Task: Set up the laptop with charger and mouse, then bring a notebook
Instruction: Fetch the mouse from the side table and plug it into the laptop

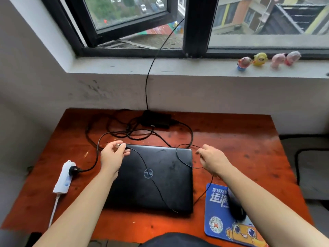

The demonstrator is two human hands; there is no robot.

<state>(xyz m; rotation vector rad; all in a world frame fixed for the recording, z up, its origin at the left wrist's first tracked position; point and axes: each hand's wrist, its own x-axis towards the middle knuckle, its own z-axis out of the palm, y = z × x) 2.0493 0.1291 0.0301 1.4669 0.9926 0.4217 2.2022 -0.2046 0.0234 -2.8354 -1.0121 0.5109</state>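
Observation:
A black laptop [153, 177] lies shut in the middle of the red-brown desk [231, 139]. My left hand [114, 155] hovers over its back left corner and pinches the silver USB plug of the thin mouse cable [151, 177], which trails across the lid. My right hand [213, 157] holds a loop of the same cable past the lid's back right corner. The black mouse [235, 208] rests on a blue mouse pad [219, 220], partly hidden by my right forearm. The charger brick [154, 119] sits at the desk's back edge, its leads tangled beside it.
A white power strip [65, 176] lies on the desk's left side with a black plug in it. A thin black cable [151, 68] climbs the wall to the open window. Several small toy figures [267, 59] stand on the sill. A dark chair [311, 168] is at right.

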